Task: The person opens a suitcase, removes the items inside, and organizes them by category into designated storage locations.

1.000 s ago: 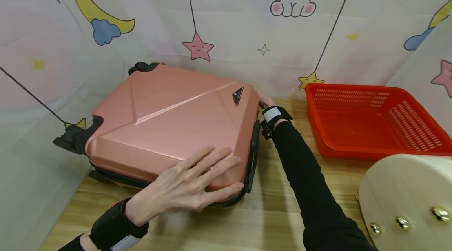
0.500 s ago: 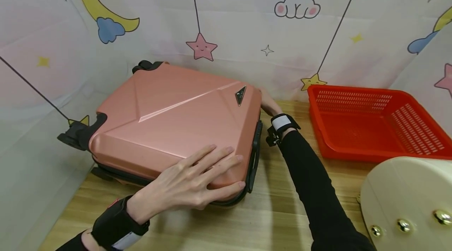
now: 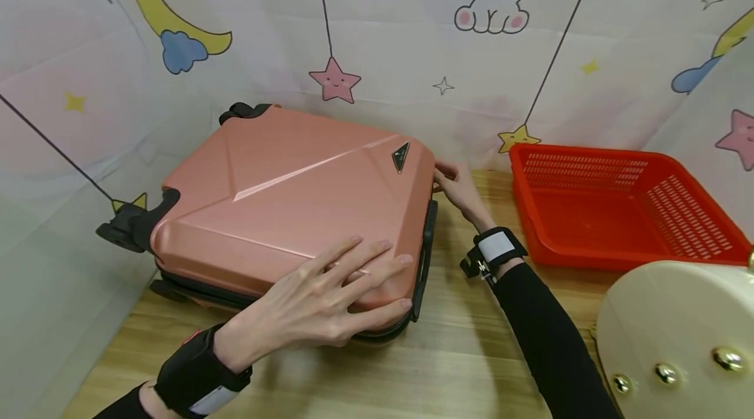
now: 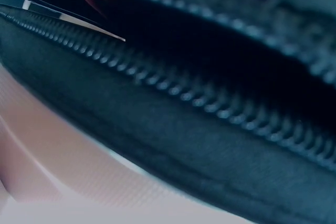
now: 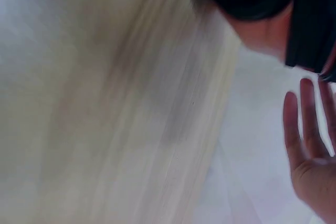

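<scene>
A rose-pink hard-shell suitcase [image 3: 306, 203] lies flat, with black wheels at its left end. My left hand [image 3: 318, 304] rests on the lid at the near right corner, fingers spread and thumb along the edge. In the left wrist view the zipper [image 4: 173, 90] is parted, with a dark gap between its rows of teeth. My right hand [image 3: 461, 191] is at the far right corner, fingertips right at the suitcase's side. The right wrist view shows several straight fingers [image 5: 308, 119] reaching to the black trim; I cannot tell whether the thumb and forefinger pinch a zipper pull.
A red plastic basket [image 3: 589, 258] stands at the right. In front of it is a cream rounded case [image 3: 654, 321] with gold studs. Everything sits on a wood-grain table [image 3: 453, 366], backed by a printed cloth [image 3: 400, 26].
My right hand has come from behind the far right corner round to the right side, nearer to me, and more of it shows. My left hand and the suitcase have stayed put.
</scene>
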The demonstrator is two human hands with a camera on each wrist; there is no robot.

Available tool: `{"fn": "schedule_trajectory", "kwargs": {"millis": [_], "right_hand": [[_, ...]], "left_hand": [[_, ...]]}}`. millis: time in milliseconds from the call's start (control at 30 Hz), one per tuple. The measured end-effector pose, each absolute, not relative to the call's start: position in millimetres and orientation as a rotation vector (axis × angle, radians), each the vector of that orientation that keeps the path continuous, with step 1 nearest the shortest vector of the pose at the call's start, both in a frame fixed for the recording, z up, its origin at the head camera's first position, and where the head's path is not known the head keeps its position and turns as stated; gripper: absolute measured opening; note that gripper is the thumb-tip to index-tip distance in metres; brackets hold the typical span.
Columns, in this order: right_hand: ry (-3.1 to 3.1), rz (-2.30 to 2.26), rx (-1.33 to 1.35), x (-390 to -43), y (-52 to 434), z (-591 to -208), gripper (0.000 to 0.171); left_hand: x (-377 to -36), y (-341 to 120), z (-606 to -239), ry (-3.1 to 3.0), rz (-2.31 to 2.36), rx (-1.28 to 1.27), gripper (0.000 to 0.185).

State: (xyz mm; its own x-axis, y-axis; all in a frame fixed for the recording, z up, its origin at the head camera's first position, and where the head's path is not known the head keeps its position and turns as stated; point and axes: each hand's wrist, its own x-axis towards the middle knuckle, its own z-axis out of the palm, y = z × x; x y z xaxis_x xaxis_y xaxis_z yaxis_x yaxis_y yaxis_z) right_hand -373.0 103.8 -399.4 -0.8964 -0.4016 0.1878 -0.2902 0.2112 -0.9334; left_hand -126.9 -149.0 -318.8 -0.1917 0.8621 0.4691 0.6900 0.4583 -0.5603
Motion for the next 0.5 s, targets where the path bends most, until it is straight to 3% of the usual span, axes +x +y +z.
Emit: {"fn": "schedule_trajectory", "kwargs": {"millis": [500], "right_hand": [[2.748,-1.359,-0.482,-300.5,116.5,-383.4,0.041]], "left_hand": [[-126.2,-143.5,-311.3,-1.904,0.266,-1.292,0.036]]}}
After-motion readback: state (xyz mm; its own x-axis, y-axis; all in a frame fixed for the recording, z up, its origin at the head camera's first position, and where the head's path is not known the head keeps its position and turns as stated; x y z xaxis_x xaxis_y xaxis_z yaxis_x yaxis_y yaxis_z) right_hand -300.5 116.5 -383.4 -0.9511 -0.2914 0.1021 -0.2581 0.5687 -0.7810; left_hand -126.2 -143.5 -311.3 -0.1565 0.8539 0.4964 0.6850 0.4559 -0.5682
